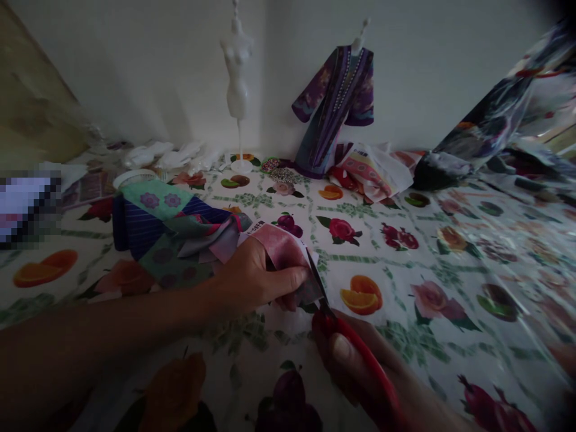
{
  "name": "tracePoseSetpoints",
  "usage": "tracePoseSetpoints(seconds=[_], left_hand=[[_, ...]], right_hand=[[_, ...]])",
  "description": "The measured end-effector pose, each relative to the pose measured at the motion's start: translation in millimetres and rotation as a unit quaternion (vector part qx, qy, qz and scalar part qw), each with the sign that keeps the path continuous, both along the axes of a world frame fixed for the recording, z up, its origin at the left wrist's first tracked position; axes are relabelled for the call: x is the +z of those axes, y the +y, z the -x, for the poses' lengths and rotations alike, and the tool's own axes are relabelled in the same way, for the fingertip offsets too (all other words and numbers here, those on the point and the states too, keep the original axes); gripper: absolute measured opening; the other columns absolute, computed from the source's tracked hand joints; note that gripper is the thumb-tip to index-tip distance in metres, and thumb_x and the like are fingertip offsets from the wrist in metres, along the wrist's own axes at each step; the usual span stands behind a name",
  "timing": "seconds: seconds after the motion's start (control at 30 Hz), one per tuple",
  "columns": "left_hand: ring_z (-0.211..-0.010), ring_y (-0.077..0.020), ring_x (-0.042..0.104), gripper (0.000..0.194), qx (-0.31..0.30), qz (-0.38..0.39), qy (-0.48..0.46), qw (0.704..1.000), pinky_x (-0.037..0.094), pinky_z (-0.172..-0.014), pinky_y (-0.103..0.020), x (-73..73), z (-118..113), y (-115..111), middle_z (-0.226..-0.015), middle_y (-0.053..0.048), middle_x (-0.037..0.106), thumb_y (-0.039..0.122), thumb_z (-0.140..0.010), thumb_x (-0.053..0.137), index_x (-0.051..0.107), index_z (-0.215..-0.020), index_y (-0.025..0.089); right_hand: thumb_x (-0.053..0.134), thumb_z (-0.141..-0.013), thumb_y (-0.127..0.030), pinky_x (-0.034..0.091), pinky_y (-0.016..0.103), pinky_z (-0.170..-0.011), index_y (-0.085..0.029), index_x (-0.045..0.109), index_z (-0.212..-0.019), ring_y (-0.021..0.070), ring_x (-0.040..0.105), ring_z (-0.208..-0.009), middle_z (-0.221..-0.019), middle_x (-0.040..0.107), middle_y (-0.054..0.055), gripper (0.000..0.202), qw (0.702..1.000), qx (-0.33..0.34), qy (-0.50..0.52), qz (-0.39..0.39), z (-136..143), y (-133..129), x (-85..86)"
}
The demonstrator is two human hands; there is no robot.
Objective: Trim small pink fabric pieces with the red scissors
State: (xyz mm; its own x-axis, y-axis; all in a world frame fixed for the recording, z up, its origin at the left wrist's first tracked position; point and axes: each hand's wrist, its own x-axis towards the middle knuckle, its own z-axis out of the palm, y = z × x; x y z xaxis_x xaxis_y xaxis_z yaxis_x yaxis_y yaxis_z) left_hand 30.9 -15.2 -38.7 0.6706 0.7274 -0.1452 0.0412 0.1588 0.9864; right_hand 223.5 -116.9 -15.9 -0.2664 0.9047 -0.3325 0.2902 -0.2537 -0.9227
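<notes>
Between the thumb and fingers of my left hand is a piece of pink patterned fabric with a white, printed edge. My right hand is closed around the red handles of a pair of scissors. The dark blades point up and away, lying against the right edge of the fabric close to my left fingertips. Beyond my left wrist sits a bundle of folded fabric in blue stripes and green with purple flowers; its right end reaches the pink piece.
A bare white mannequin stands against the wall. Beside it a small purple robe hangs on another stand, with crumpled fabric at its foot. Shiny plastic packaging leans at the right. A fruit-and-flower tablecloth covers the table.
</notes>
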Motion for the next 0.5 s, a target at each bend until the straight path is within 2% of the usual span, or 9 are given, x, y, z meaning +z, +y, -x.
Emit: tracePoseSetpoints(seconds=[0.07,0.13,0.23,0.3,0.37,0.5], left_hand=[[-0.058,-0.0131,0.062,0.021,-0.001,-0.003,0.007,1.000,0.045,-0.055,-0.023,0.1,0.0,0.2,-0.061,0.001,0.064,0.030,-0.092,0.061,0.064,-0.076,0.018],[-0.057,-0.0130,0.063,0.020,0.000,-0.005,0.004,1.000,0.044,-0.055,-0.023,1.4,0.2,0.5,-0.061,0.001,0.064,0.029,-0.092,0.061,0.064,-0.076,0.017],[-0.059,-0.0125,0.062,0.018,-0.007,0.001,0.024,1.000,0.044,-0.057,-0.023,5.2,0.7,0.7,-0.062,0.000,0.065,0.026,-0.093,0.059,0.064,-0.080,0.016],[-0.060,-0.0120,0.062,0.017,-0.011,0.009,0.030,0.999,0.045,-0.059,-0.023,7.8,0.7,0.5,-0.064,0.000,0.064,0.026,-0.094,0.059,0.064,-0.082,0.015],[-0.060,-0.0117,0.062,0.016,-0.011,0.013,0.027,0.999,0.045,-0.058,-0.023,9.9,0.3,0.3,-0.063,0.001,0.062,0.026,-0.093,0.061,0.064,-0.082,0.014],[-0.059,-0.0114,0.061,0.015,-0.014,0.014,0.030,0.999,0.046,-0.056,-0.022,11.9,-0.9,-0.1,-0.063,0.001,0.061,0.025,-0.093,0.061,0.065,-0.084,0.013]], right_hand=[[0.053,-0.096,-0.063,0.058,0.043,-0.081,-0.030,0.064,-0.088,0.0313,0.064,-0.088,-0.088,0.066,0.005,0.036,1.000,0.013,-0.011,0.009,-1.7,-0.7,-1.1],[0.050,-0.096,-0.068,0.058,0.040,-0.072,-0.029,0.062,-0.085,0.0287,0.062,-0.079,-0.079,0.061,0.004,0.042,0.999,0.024,-0.013,0.020,-2.8,-2.0,-4.0],[0.050,-0.094,-0.072,0.052,0.033,-0.057,-0.027,0.059,-0.082,0.0228,0.054,-0.065,-0.070,0.054,0.001,0.047,0.999,0.014,-0.013,0.038,-2.7,-2.6,-8.3],[0.052,-0.093,-0.072,0.048,0.030,-0.053,-0.027,0.057,-0.080,0.0199,0.048,-0.059,-0.067,0.050,-0.001,0.047,0.999,0.009,0.003,0.044,-1.9,-1.6,-9.0],[0.054,-0.094,-0.069,0.048,0.030,-0.054,-0.028,0.058,-0.079,0.0194,0.047,-0.058,-0.066,0.050,-0.001,0.044,0.999,0.012,0.018,0.037,-1.2,0.3,-7.4],[0.055,-0.097,-0.063,0.055,0.035,-0.073,-0.031,0.067,-0.090,0.0235,0.057,-0.071,-0.078,0.062,0.001,0.035,0.999,0.022,0.042,0.007,-0.3,3.0,-3.5]])
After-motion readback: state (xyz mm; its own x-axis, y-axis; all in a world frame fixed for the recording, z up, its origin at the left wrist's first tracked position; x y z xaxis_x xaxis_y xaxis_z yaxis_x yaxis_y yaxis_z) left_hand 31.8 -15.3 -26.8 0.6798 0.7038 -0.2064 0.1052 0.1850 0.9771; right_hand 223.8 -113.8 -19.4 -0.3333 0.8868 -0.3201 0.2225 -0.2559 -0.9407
